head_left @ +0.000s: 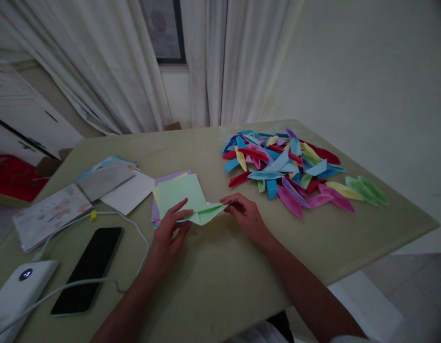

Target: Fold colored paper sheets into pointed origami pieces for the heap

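A partly folded sheet of light green paper (206, 215) is held up between my two hands, above the table's near middle. My left hand (172, 233) pinches its left end, fingers over the top and thumb below. At the right tip, my right hand (244, 214) grips the paper between thumb and fingers. Just behind lies a stack of square coloured paper (179, 190), light green on top with yellow and purple edges showing. To the right spreads a heap of folded paper pieces (277, 164) in blue, red, yellow, purple, pink and green.
On the left lie a black phone (89, 269), a white power bank (22, 295) with a white cable (138, 228), a patterned packet (52, 214) and white and grey sheets (107, 183). The table (220, 290) ends near my body. Curtains (209, 62) hang behind.
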{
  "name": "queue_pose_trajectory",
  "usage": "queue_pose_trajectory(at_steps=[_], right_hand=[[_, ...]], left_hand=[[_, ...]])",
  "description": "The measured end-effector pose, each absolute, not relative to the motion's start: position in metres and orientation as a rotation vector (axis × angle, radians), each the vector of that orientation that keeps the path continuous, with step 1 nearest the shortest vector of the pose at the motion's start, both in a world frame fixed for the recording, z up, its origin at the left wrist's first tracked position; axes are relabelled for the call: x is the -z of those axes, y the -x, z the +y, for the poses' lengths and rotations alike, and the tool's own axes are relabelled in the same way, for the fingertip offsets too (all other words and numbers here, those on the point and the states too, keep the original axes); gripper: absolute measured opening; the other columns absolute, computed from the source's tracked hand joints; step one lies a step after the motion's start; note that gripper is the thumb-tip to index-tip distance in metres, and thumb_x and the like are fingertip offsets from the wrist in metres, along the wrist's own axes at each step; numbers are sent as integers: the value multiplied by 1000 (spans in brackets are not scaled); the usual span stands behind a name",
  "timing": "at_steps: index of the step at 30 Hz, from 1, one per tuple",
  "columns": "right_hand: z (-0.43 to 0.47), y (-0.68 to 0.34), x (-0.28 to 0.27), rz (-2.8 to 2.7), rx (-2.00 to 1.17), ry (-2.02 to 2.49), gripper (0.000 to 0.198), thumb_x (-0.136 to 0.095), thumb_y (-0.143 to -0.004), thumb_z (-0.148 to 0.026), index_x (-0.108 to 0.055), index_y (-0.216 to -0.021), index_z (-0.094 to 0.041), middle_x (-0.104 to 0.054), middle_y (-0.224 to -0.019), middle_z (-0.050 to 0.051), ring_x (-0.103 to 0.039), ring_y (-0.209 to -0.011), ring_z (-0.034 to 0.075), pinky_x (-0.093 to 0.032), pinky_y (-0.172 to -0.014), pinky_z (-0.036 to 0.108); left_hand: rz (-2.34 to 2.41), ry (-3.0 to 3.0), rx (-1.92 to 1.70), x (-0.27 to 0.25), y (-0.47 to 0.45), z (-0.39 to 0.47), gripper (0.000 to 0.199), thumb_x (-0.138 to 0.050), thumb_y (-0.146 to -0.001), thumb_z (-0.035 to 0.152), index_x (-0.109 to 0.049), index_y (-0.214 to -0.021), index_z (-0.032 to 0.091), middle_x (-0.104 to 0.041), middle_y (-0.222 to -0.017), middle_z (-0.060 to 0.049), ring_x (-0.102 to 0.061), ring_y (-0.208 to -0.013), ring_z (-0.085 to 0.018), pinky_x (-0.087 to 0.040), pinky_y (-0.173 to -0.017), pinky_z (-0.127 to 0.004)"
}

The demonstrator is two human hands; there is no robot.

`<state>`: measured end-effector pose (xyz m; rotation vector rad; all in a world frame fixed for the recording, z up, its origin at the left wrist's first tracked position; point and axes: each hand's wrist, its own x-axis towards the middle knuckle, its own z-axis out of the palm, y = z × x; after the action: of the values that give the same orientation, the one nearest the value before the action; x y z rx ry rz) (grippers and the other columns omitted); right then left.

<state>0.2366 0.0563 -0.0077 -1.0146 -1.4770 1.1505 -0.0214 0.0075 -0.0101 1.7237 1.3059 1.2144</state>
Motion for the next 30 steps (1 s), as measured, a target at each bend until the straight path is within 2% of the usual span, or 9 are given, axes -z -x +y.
queue_pose_trajectory(at_steps=[7, 12, 17, 23, 30], right_hand=[[56, -236, 5, -1478, -1153, 995, 9, -65, -93, -20, -72, -99, -21, -78, -111, 8, -76, -95, 20, -64, -89, 36], [55, -235, 2, -1466, -1201, 985, 8, -70, -93, -25, -72, -99, -21, -78, -112, 8, -77, -97, 21, -63, -91, 37], [54, -237, 0, -1567, -1107, 949, 12, -81, -89, -32, -77, -94, -22, -77, -115, 10, -75, -106, 23, -61, -94, 39], [54, -240, -4, -1811, -828, 885, 16, -69, -100, -32, -81, -109, -27, -75, -121, 9, -71, -113, 24, -55, -106, 44], [54, -237, -1, -1810, -746, 854, 12, -69, -100, -27, -78, -96, -21, -76, -110, 9, -73, -100, 21, -57, -96, 37]], left_hand=[[1329, -1869, -1242, 9, 26, 10, 19, -60, -102, 29, -79, -105, 26, -67, -145, -10, -73, -116, -25, -60, -95, -38], [1319, -1940, -1229, 9, 27, 10, 20, -63, -101, 28, -80, -112, 28, -74, -135, -8, -75, -113, -24, -58, -99, -39], [1380, -1891, -1222, 7, 24, 9, 18, -67, -99, 33, -82, -108, 28, -78, -127, -6, -76, -110, -24, -58, -99, -38], [1406, -1940, -1226, 2, 24, 7, 20, -64, -101, 32, -81, -112, 29, -76, -127, -4, -74, -109, -22, -56, -98, -36], [1402, -1877, -1340, 6, 22, 7, 15, -65, -101, 29, -79, -97, 26, -77, -118, -3, -74, -102, -19, -56, -93, -33]])
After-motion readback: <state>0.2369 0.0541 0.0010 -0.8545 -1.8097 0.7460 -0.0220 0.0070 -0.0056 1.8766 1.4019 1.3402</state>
